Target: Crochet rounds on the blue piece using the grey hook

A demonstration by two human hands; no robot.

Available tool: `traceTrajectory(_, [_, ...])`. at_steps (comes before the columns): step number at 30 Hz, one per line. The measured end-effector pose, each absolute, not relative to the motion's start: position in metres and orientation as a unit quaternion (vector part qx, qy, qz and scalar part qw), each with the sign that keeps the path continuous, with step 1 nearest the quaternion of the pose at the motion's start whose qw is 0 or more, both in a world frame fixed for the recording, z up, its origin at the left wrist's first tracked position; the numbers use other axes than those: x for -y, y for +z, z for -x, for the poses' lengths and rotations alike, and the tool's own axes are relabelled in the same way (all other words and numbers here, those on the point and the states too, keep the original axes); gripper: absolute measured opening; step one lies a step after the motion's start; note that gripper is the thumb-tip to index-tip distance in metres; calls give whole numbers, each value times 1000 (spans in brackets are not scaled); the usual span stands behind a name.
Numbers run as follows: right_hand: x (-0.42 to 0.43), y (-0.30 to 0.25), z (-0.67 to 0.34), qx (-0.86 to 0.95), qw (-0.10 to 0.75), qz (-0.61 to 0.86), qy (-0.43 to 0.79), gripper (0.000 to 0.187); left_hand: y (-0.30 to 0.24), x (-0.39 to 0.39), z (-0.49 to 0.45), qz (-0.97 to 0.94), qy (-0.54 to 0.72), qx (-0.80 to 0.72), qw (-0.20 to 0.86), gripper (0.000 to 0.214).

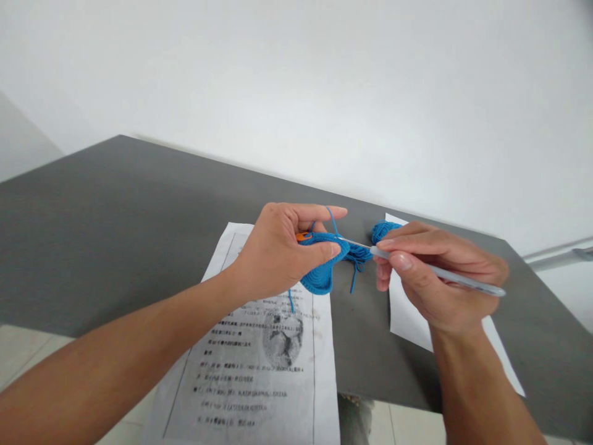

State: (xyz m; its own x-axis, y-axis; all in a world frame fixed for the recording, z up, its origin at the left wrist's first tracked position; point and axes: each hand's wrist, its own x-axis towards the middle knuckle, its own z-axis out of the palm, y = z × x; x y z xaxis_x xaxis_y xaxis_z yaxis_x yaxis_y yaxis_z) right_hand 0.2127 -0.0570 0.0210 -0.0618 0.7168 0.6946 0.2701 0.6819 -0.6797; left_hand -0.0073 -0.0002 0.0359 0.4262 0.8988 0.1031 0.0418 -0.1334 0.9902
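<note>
My left hand (pixel 282 247) pinches a blue crochet piece (pixel 319 276) between thumb and fingers, above a printed sheet. Over its raised index finger runs a strand of blue yarn (pixel 332 219). An orange stitch marker (pixel 303 237) sits at the edge of the piece, beside the thumb. In my right hand (pixel 430 266) is a crochet hook (pixel 456 279) with a pale grey handle, held like a pen. The hook's thin metal shaft reaches left to the top edge of the piece, where the yarn meets it; the exact stitch is too small to make out.
Beneath my left arm lies the printed sheet (pixel 259 395) with text and a picture, overhanging the table's near edge. A white paper (pixel 407 309) lies under my right hand. A blue yarn ball (pixel 384 230) and loose yarn (pixel 359 254) rest on the dark grey table (pixel 139 235), against a white wall.
</note>
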Motion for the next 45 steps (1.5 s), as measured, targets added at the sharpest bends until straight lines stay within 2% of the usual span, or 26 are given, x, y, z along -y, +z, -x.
traceTrajectory(5, [59,21,-210,714,575,364,165,27,35,2,6,-660,416,-364,508,48])
traceTrajectory(19, [60,16,-189,645,626,402,175,11,28,5,3,-740,445,-368,345,44])
traceTrajectory(26, [62,10,-174,657,606,437,104,13,24,1,1,-741,468,-382,294,40])
traceTrajectory(31, [60,4,-170,690,572,438,70,16,27,5,0,-744,448,-360,339,41])
traceTrajectory(37, [60,10,-161,619,659,398,157,13,31,10,2,-668,468,-353,458,37])
traceTrajectory(41, [60,10,-160,609,671,383,179,13,29,11,-1,-594,490,-346,535,36])
traceTrajectory(45, [59,4,-162,661,632,394,95,20,25,10,-6,-479,526,-306,633,26])
